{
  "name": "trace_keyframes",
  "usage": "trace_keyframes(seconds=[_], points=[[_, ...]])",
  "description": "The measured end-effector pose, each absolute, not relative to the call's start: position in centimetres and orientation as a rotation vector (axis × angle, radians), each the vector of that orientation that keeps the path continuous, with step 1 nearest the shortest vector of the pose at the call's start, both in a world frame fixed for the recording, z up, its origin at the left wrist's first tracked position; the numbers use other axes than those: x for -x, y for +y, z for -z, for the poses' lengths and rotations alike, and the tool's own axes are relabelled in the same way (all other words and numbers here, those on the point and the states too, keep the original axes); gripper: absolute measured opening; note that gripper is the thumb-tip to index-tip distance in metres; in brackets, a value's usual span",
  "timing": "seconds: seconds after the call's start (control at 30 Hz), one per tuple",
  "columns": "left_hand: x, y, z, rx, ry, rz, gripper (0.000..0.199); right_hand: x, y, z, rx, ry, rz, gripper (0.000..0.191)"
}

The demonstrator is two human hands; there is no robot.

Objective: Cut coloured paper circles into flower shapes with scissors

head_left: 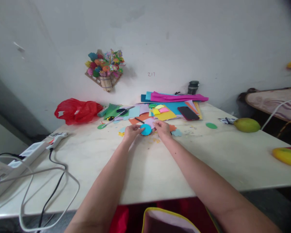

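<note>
A round blue paper disc [146,129] is pinched at its left edge between the thumb and fingers of my left hand [133,132]. My right hand [162,128] is closed just right of the disc, fingertips together by a lilac paper piece [150,122]; whether it grips that paper or something else is too small to tell. Behind the hands lie coloured paper sheets [169,114], small yellow and pink pads [163,110], a dark pen [139,120] and scissors [122,111]. Orange cut-outs [172,128] lie by my right hand.
A phone [188,113] lies on the papers. At the left are a red plastic bag [78,111], a power strip [31,152] and loose cables [63,168]. A green disc [211,125] and yellow-green fruit [246,125] lie right. A dark jar [193,87] stands behind.
</note>
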State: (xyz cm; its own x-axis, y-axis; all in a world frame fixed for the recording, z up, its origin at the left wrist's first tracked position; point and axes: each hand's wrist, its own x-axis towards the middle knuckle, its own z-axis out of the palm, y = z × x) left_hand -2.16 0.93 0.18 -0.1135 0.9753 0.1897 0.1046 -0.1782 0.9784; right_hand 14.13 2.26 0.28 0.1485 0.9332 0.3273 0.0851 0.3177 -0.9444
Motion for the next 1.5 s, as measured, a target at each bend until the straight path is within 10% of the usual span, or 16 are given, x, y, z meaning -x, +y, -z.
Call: trace_keyframes(seconds=[1.5], points=[[1.7, 1.1, 0.6, -1.19, 1.048, -1.454, 0.048, -22.6, 7.9, 1.8, 1.248, -0.672, -0.618, 0.016]])
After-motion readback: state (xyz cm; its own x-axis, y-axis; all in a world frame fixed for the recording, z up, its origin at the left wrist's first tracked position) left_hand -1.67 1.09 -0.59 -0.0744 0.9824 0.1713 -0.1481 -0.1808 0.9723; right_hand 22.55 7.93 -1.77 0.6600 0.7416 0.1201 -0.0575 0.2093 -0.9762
